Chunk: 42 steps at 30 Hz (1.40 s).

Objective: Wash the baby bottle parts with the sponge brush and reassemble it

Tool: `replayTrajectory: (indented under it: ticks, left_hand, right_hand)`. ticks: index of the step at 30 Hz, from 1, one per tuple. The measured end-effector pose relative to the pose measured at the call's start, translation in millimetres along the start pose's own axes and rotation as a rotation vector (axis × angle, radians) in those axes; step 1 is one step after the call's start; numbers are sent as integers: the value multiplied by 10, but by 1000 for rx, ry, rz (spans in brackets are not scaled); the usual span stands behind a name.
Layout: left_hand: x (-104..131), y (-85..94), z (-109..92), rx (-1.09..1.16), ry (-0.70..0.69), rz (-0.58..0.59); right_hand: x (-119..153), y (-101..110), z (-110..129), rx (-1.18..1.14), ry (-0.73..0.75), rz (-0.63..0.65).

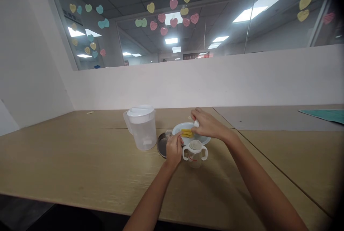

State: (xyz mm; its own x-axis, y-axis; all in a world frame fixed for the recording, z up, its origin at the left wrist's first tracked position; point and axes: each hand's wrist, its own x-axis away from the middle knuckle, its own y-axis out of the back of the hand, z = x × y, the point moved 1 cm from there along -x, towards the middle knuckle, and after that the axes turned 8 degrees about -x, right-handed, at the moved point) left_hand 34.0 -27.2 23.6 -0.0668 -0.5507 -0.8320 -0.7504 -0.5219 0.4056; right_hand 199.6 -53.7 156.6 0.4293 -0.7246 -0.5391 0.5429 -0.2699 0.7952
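A pale oval plate (204, 140) holds yellow strips (187, 133) near its middle. My right hand (205, 123) is closed around a small white handle (196, 123) above the plate's right part; what the handle ends in is hidden. At the plate's left edge, my left hand (174, 147) has its fingertips beside the yellow strips, its fingers bent, and whether it pinches a strip is too small to tell. Just in front of the plate stands a clear cup (195, 155) with two white handles. A dark round pan (161, 145) lies left of my left hand, with a small clear round object (168, 134) at its edge.
A translucent pitcher (145, 130) with a white lid stands left of the pan. Green cloth (325, 115) lies at the far right of the wooden table (80, 159). Behind rises a white wall (188, 84) below a window with heart-shaped notes.
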Motion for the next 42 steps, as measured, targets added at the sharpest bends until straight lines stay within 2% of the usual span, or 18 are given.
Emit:
replayTrajectory:
  ticks: [5,10,13,16,21,28,36,42]
  left_hand:
    - [11,30,-40,73,-70,40]
    - [32,91,-186,-8,-317,149]
    - [59,76,-243,-98,-435,123]
    - [77,43,-250,-180,-480,74]
    - [68,26,-221,-224,-466,49]
    - [59,5,-194,-227,-442,68]
    - [67,-15,-213,-195,-400,118]
    - [96,-37,-205,-114,-251,73]
  right_hand:
    - [-59,-63,-25,68,-60,41]
    - [-74,-60,-65,24,-94,-7]
    - [-57,-35,-75,-59,-98,-16]
    - [-46,-20,-72,-151,-85,-4]
    - [-50,-24,-59,-229,-28,21]
    - [-17,1,-34,-301,23,129]
    - [19,81,-110,-247,-23,210]
    - [28,127,-176,-252,-98,250]
